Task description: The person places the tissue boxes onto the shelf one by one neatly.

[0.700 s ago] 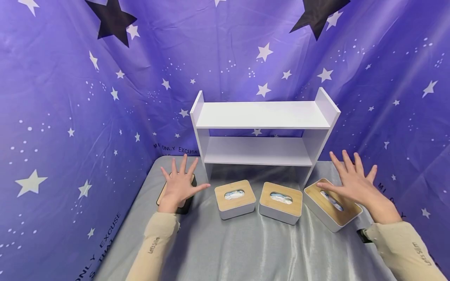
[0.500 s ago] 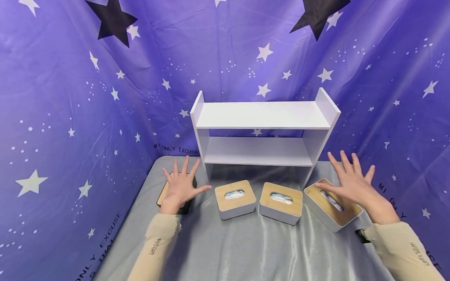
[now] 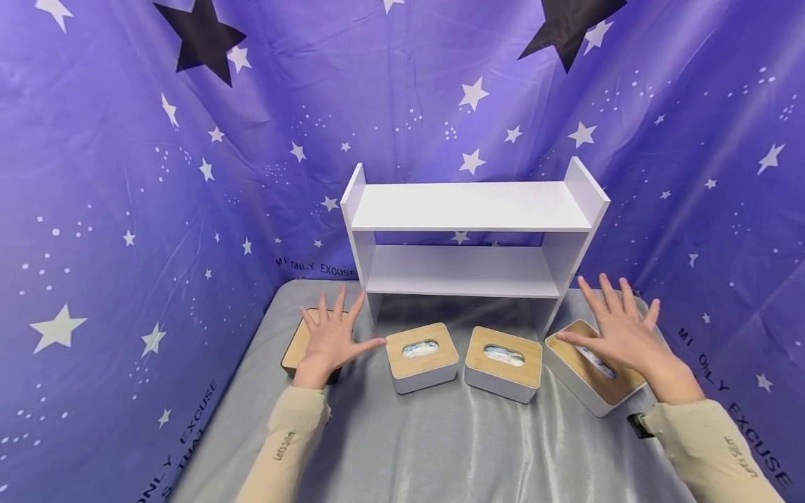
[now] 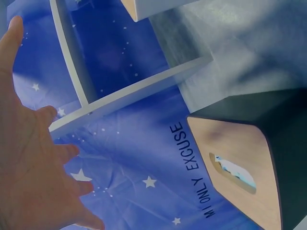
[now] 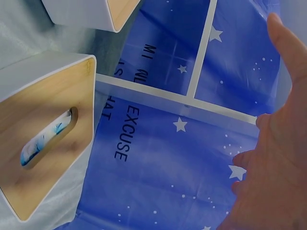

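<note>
My left hand (image 3: 328, 342) is held with fingers spread above a black tissue box (image 3: 297, 344) with a wooden lid, partly covering it in the head view. In the left wrist view that box's lid (image 4: 252, 148) shows an oval slot with tissues inside. Over on the right, my right hand (image 3: 622, 342) spreads its fingers above a white tissue box (image 3: 574, 381), also wood-topped and turned at an angle. Its lid (image 5: 53, 100) appears in the right wrist view, apart from the hand. Between the hands sit two more white tissue boxes, one left (image 3: 425, 378) and one right (image 3: 502, 385).
Behind the boxes stands a white two-tier shelf (image 3: 465, 206) with raised side panels. A grey cloth (image 3: 434, 447) covers the table. Purple star-printed curtains (image 3: 402, 91) enclose the back and both sides.
Both hands have drifted inward: the left one to the right and slightly nearer, the right one to the left. More of the black tissue box's lid shows. The boxes and shelf stay put.
</note>
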Motion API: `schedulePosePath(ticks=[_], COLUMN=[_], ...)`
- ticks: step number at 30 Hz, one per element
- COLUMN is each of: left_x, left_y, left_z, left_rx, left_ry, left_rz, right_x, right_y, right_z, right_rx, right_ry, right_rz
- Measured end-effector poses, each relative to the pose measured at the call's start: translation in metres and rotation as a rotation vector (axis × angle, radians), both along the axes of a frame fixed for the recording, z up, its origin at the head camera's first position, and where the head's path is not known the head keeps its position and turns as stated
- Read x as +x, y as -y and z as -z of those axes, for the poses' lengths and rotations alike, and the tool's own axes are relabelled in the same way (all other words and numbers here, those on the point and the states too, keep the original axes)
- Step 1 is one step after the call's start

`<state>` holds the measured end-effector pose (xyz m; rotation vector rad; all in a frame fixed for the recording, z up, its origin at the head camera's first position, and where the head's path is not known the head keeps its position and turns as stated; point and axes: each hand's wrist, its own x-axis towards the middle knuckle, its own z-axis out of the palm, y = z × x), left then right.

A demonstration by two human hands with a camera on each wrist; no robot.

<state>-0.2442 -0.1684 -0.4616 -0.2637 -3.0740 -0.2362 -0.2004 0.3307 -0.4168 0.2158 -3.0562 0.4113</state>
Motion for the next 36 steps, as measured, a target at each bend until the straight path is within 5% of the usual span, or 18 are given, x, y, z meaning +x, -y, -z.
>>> schedulePosePath(ticks=[36], left_x=[0.011], left_y=[-0.022], left_z=[0.031], left_rx=[0.044], left_ry=[0.019], left_rz=[0.052], right_x=[-0.001], right_y=[0.033], right_z=[0.023], right_rx=[-0.031], right_ry=[0.021], right_rz=[-0.137])
